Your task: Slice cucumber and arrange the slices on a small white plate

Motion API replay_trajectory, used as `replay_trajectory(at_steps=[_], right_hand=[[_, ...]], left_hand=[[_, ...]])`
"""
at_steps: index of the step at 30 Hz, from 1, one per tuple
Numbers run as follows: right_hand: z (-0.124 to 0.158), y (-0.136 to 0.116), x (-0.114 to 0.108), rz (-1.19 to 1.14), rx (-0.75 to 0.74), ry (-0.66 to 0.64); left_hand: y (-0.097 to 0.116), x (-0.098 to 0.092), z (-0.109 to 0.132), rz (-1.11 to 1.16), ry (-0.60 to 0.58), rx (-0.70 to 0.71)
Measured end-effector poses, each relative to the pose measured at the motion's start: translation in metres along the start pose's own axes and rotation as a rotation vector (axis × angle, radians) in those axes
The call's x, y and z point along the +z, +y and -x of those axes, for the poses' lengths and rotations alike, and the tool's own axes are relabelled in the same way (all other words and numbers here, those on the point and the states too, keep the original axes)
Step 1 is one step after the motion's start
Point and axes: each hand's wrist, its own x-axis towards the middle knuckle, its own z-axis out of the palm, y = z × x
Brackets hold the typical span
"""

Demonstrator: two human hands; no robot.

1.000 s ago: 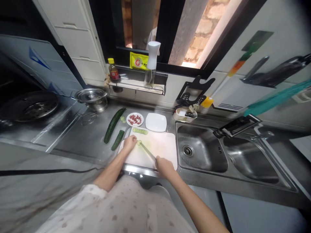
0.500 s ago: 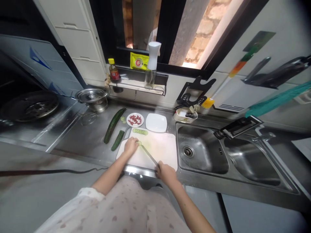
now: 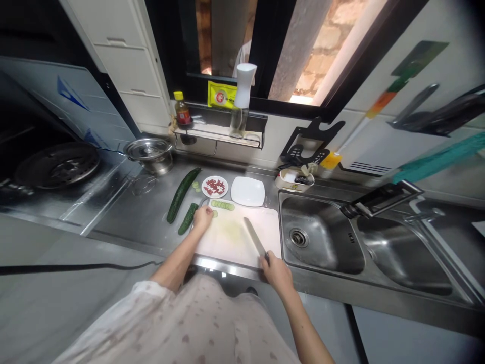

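My left hand (image 3: 203, 217) is at the left edge of the white cutting board (image 3: 227, 247), its fingers closed on a pale green cucumber slice (image 3: 214, 214) that shows at the fingertips. Just beyond it, a row of overlapping cucumber slices (image 3: 223, 205) lies along the board's far edge. My right hand (image 3: 278, 273) grips the handle of a kitchen knife (image 3: 254, 235), whose blade points away over the board's right half, apart from the slices. Left of the board lie a cut piece of cucumber (image 3: 188, 219) and a long whole cucumber (image 3: 183, 195).
Behind the board stand a small plate of chopped red pieces (image 3: 214, 187) and a white square plate (image 3: 247, 191). Few slices (image 3: 196, 186) lie on the counter. A lidded steel pot (image 3: 149, 151) is back left; a double sink (image 3: 322, 237) lies to the right.
The knife and my right hand have moved right, away from the slice at my left fingertips. My left hand has shifted slightly towards the row at the far edge.
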Motion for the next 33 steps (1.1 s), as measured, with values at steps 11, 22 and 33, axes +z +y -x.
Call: replay_trajectory(at_steps=[11, 22, 33], right_hand=[[-0.008, 0.008, -0.001, -0.025, 0.069, 0.008], [-0.012, 0.005, 0.002, -0.030, 0.080, 0.015], [-0.011, 0.004, -0.003, -0.054, 0.110, -0.018]], left_hand=[[0.002, 0.004, -0.004, -0.133, -0.005, 0.060], [0.047, 0.032, -0.009, -0.088, -0.091, 0.335], [0.063, 0.035, -0.014, -0.219, -0.123, 0.355]])
